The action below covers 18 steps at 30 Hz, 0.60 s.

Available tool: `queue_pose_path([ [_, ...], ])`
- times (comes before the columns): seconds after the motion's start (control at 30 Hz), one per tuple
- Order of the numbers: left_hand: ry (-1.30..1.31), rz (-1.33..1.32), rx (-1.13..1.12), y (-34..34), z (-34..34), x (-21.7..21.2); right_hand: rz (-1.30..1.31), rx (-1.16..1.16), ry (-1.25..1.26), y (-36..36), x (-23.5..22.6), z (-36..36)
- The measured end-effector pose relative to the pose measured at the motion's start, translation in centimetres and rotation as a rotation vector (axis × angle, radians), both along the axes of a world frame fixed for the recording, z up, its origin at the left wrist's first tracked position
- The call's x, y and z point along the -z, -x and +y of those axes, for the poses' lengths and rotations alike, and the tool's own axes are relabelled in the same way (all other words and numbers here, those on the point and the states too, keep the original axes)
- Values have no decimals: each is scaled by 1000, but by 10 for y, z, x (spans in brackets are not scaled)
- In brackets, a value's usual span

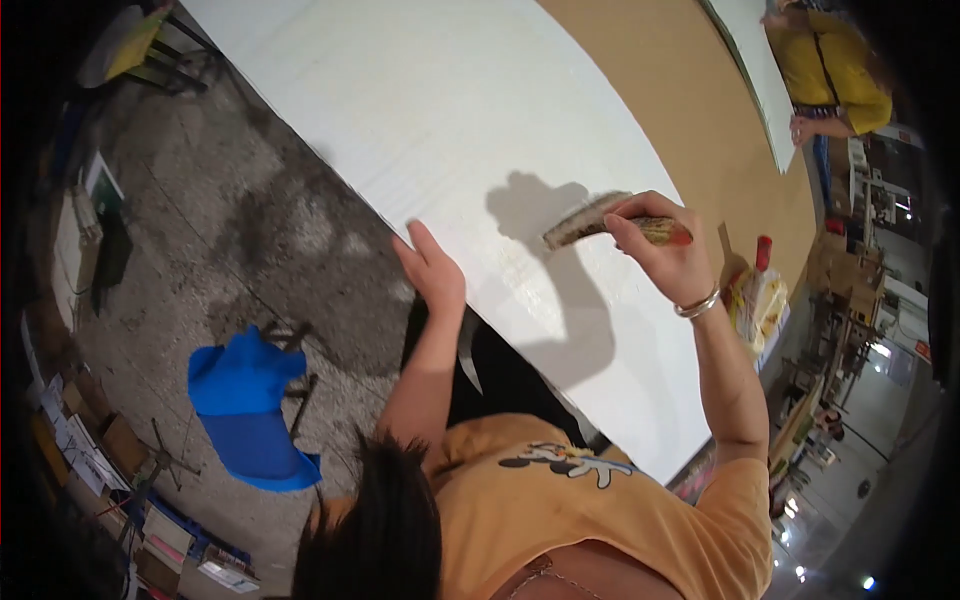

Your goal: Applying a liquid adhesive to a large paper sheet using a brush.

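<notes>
Dark hair [375,525] and an orange shirt [560,520] with a cartoon print fill the lower edge, closest to the lens. From there two bare forearms rise toward a large white board [450,130] that runs slantwise across the view.

On the near edge of the board rests the left hand [432,268], palm down with the fingers together and lying flat, thumb hooked over the rim; it grips nothing else. Clamped around the handle of a wide brush [600,220] is the right hand [665,250], fingers curled tight, a silver bangle [698,303] on the wrist. The brush has a reddish handle end and pale, worn bristles that point left and touch or hover just over the white board; which of the two I cannot tell. Its shadow and that of the hand fall dark on the board just beside them.

Beyond the board lies a brown surface [680,110], with a red-capped bottle [762,255] and a yellowish bag [757,310] near the right wrist. Farther up, another person in a yellow top [835,65] stands by a second white panel [760,70].

Left of the board is a stained concrete floor [230,230], with a blue plastic stool [250,405] lying on it and stacked goods along the rim.
</notes>
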<state>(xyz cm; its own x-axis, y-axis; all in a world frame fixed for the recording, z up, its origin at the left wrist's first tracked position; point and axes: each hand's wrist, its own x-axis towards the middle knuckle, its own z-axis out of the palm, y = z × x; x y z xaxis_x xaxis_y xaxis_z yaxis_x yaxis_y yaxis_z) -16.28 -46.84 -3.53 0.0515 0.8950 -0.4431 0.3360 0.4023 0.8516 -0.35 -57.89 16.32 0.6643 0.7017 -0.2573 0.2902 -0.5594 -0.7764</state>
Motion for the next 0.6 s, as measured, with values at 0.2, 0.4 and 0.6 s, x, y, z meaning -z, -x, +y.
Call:
queue_pose_path([
  [0.2,32,-170,32,1,-5,-7,-35,-34,-117,2,19,10],
  [0.4,136,-258,37,9,-2,-10,76,75,-6,-11,-10,27],
  [0.6,166,-448,-15,14,33,-23,-46,19,-207,-31,-2,87],
])
